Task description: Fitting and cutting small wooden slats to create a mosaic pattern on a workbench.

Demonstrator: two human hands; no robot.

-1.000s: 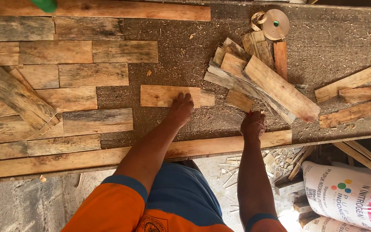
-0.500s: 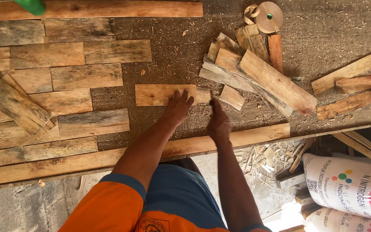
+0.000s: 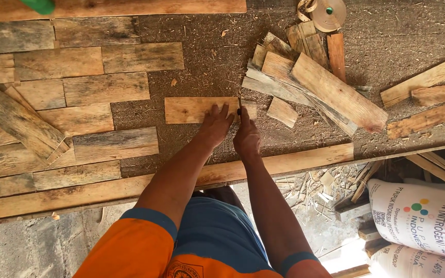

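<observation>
the left hand [image 3: 216, 125] lies flat and open, fingers spread, pressing the short plank [image 3: 191, 109] onto the surface [image 3: 207, 72]. the right hand [image 3: 246, 136], just beside it, is closed around a thin dark pencil-like tool [image 3: 239, 106] standing at the plank's right end. risk: the plank may slide on the sawdust under uneven pressure, skewing the tool's line. half a second earlier the right hand was empty and lower; now it is beside the left.

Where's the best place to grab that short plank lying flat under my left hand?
Probably the short plank's bare left end, approached from the left. It lies flat on the sawdust-covered bench; the left hand and right hand, holding a thin dark tool, crowd its right end.
</observation>
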